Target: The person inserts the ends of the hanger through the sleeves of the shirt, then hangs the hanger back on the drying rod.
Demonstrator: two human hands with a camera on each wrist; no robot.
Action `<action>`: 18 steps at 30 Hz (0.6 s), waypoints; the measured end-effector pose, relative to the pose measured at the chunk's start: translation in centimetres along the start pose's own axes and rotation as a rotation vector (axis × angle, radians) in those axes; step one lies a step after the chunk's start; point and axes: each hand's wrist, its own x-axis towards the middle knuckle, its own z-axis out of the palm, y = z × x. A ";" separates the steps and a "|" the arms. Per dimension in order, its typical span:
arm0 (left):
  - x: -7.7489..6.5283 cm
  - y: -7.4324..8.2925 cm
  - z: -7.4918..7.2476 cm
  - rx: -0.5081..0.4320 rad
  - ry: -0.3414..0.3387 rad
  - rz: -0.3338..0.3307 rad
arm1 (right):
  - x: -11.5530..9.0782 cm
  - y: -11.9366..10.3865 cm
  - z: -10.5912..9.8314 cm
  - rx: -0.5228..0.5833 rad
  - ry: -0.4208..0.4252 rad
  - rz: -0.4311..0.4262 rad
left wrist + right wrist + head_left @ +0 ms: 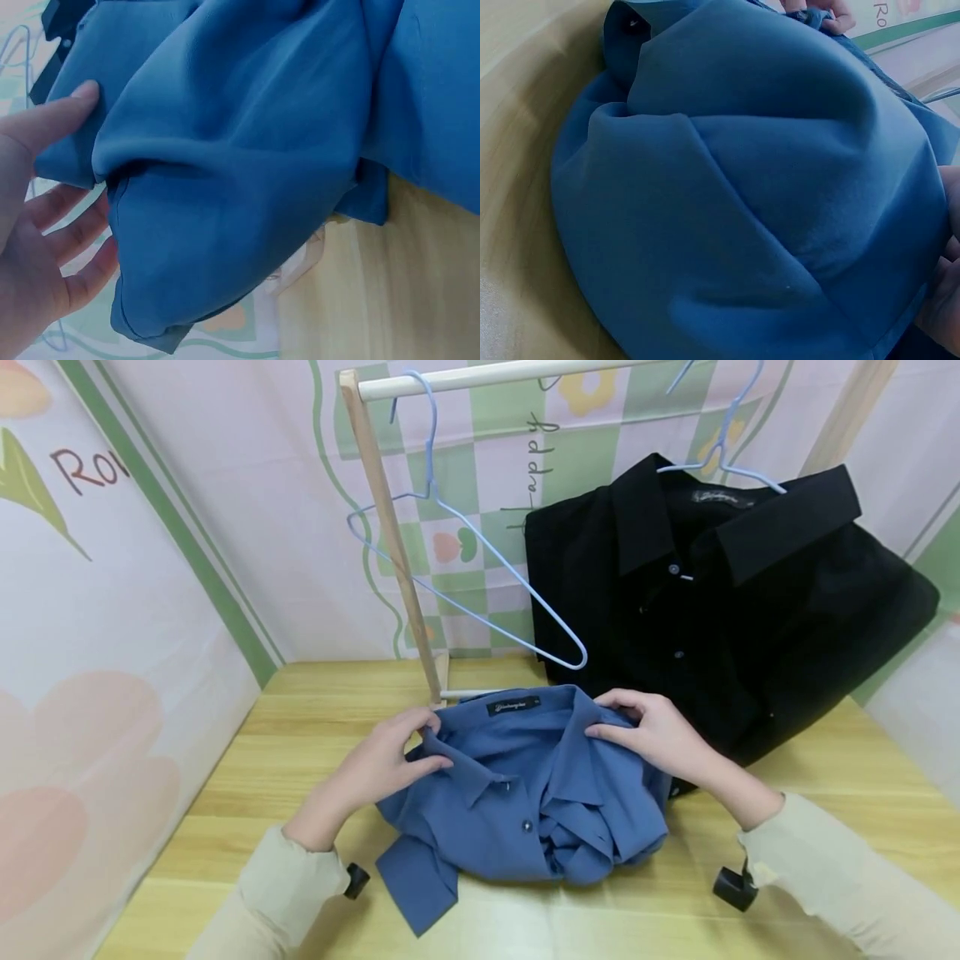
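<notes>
A blue button-up shirt (480, 827) lies bunched on the table, its collar raised toward the rack and a dark label inside the neck. My left hand (386, 756) pinches the collar's left side between thumb and fingers; in the left wrist view the thumb (64, 112) presses on the cloth with the fingers behind it. On the other side my right hand (660, 735) grips the shirt beside the collar, thumb in front. Blue folds fill most of the right wrist view, with part of the right hand (941, 300) at the edge. One sleeve cuff (420, 885) sticks out at the front left.
Behind the shirt stands a wooden rack (382, 502) with a pale rail. An unloaded light-blue hanger (517, 572) hangs at its left. To the right, a black shirt (720, 635) hangs on another blue hanger (723, 452), its lower part near the right hand. Printed cloth surrounds the wooden table (217, 843).
</notes>
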 end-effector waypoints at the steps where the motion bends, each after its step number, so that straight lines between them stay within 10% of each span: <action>1: 0.1 -0.1 0.0 0.003 0.004 -0.006 | 0.0 0.0 0.1 -0.001 -0.005 0.000; 18: 0.6 -0.8 1.1 0.174 0.000 -0.105 | -0.1 0.4 1.1 -0.205 -0.039 -0.167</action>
